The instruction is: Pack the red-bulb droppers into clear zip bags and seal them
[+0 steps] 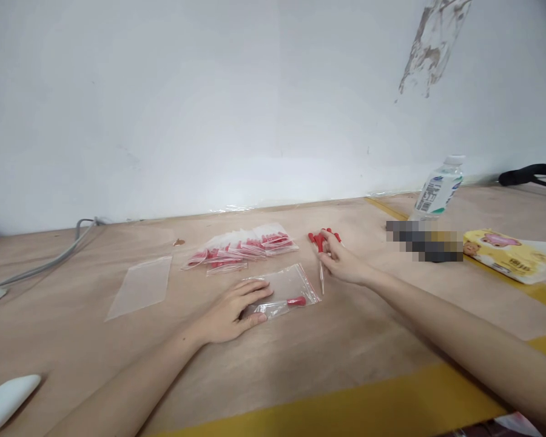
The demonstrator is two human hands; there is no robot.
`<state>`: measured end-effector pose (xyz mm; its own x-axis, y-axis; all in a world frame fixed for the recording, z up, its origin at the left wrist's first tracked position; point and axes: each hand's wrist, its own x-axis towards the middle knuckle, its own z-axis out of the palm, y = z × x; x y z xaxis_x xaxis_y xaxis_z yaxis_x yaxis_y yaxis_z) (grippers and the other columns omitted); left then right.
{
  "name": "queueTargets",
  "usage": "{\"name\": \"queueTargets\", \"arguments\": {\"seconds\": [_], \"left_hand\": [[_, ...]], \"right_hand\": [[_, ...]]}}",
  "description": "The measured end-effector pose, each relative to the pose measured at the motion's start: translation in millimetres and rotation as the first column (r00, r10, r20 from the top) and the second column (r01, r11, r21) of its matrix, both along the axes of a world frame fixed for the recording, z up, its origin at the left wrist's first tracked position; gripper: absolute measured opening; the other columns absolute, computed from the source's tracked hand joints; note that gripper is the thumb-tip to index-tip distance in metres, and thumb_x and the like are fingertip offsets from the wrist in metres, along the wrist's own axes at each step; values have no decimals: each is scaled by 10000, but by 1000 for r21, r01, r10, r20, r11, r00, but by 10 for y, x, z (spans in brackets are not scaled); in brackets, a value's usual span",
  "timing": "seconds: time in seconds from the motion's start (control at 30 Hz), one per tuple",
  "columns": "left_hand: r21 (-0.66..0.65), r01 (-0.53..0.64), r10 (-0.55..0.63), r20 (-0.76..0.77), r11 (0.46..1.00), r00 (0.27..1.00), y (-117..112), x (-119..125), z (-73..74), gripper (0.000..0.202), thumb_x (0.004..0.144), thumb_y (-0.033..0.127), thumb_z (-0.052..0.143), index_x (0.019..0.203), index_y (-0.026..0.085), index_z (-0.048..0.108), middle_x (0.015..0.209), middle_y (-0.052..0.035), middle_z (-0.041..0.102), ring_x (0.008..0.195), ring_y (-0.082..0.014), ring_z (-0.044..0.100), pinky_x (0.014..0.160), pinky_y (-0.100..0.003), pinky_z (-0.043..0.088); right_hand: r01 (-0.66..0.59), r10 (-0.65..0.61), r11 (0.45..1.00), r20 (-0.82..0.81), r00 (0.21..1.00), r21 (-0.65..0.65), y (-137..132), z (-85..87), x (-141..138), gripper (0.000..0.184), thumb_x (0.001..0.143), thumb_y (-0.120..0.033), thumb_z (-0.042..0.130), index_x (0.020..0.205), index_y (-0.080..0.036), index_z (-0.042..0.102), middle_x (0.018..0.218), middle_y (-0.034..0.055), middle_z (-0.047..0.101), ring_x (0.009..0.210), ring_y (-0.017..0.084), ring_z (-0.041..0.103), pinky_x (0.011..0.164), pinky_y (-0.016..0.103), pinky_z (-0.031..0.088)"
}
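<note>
"Which way does our dropper (321, 280) point?"
"Tip toward us, long axis near-to-far, just right of the zip bag (279, 284). Our right hand (341, 262) pinches its red bulb (320, 247)."
"Our left hand (235, 308)?"
"Fingers spread on that bag, where the bagged dropper (295, 301) lies crosswise, bulb rightward. Brown tabletop (255, 376) stretches from there to the yellow tape (309, 408)."

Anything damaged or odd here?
Yes: a ragged brownish patch at upper right on the wall, as if its surface peeled. A small brown spot on the tabletop, left of the filled bags; scrap or tear, can't tell.
</note>
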<state>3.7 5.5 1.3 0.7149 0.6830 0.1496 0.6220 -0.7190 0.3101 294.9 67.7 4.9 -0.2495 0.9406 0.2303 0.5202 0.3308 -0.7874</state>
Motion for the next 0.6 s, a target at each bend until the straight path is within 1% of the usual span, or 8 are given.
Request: {"name": "queueTargets", "arguments": {"seconds": [0.07,0.1,0.17,0.23,0.33,0.4,0.5,0.6], "left_hand": [[3,3,-3,6,1000,1000,7,-3,-6,447,891,423,450,1317,298,399,1374,-33,395,1276,-234,324,1047,-449,275],[1,3,-3,7,1000,1000,9,-5,-7,447,890,423,452,1317,301,398,1374,-31,395,1276,-234,324,1047,-450,275],[-3,0,0,9,1000,1000,11,-5,-6,446,890,424,452,1316,305,398,1374,-27,395,1276,-232,326,1048,-447,275],[-3,-3,3,10,1000,1000,12,-4,-4,443,891,426,447,1315,304,401,1372,-27,398,1274,-229,330,1048,-440,278],[0,-1,1,16,1000,1000,11,-3,-1,442,890,433,445,1311,302,407,1369,-28,402,1272,-230,334,1046,-434,283],[-1,-2,2,15,1000,1000,11,-3,-2,443,889,436,446,1310,302,408,1372,-27,398,1273,-229,332,1046,-433,283],[0,-2,2,9,1000,1000,10,-5,-3,445,890,434,445,1313,302,402,1375,-25,393,1276,-225,325,1049,-433,279],[0,-3,3,5,1000,1000,9,-4,-4,444,892,429,444,1314,297,402,1374,-24,395,1276,-220,326,1053,-427,275]], "right_hand": [[-1,-17,996,-205,979,-86,-35,-97,8,574,820,-287,379,1309,-206,89,775,15,518,472,102,459,481,265,421],[13,-41,995,-288,957,-99,-36,-151,5,591,819,-294,380,1311,-220,61,833,30,518,466,92,458,455,256,419],[56,-78,996,-389,918,-69,-20,-249,-13,591,813,-301,394,1303,-244,68,946,63,498,482,78,470,435,244,429],[81,-93,996,-435,896,-45,-3,-317,-41,572,809,-292,405,1288,-257,94,983,68,476,504,75,482,453,244,454],[93,-115,993,-485,867,-69,-15,-353,-100,531,797,-270,415,1243,-255,129,895,28,463,517,83,494,509,270,495],[98,-134,990,-517,846,-97,-42,-347,-134,500,780,-261,435,1200,-254,164,852,7,447,538,93,511,543,291,512],[130,-176,984,-547,819,-121,-80,-307,-131,465,758,-253,458,1147,-254,204,829,-5,428,562,103,524,545,296,514],[217,-222,973,-556,801,-76,-90,-246,-57,456,743,-235,472,1122,-258,220,856,-4,435,543,89,511,513,273,492]]}}
